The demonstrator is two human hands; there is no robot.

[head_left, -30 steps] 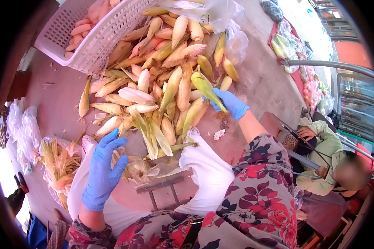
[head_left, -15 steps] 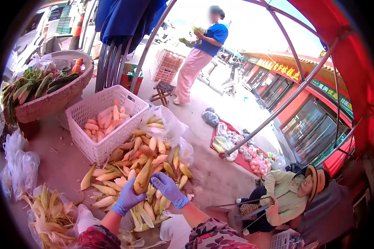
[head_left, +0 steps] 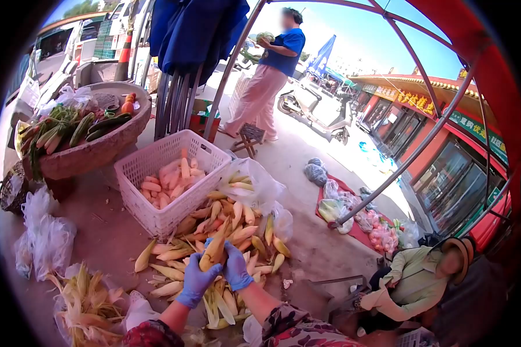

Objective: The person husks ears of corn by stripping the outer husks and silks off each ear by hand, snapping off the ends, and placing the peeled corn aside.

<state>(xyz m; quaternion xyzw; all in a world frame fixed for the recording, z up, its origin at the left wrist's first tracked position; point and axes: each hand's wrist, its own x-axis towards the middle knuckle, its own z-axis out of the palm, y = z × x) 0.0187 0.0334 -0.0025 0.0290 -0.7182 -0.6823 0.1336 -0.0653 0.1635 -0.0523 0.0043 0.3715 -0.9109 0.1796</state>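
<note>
An ear of corn (head_left: 215,248) in a yellow-brown husk stands tilted upward between my gloved hands. My left hand (head_left: 197,283), in a blue-purple glove, is closed round its lower end. Against its right side is my right hand (head_left: 236,268), gloved the same way, fingers bent onto the husk; the fingertips are partly hidden behind the ear. Beneath and around both hands spreads a pile of corn ears (head_left: 171,272), some in husk and some stripped pale. Loose pulled-back husk leaves (head_left: 220,311) hang just below my hands.
A white plastic crate (head_left: 156,217) holding peeled corn stands beyond the pile. Stripped husks (head_left: 90,312) lie at lower left, below plastic bags (head_left: 46,231). A stone basin (head_left: 92,159) holds vegetables. A seated person (head_left: 417,283) is at right; another person (head_left: 278,63) walks behind. A metal pole (head_left: 399,156) slants across.
My right hand has come in against the ear, its fingers now on the husk. The walking person has stepped left, and the seated person's arms have moved. The camera view has shifted.
</note>
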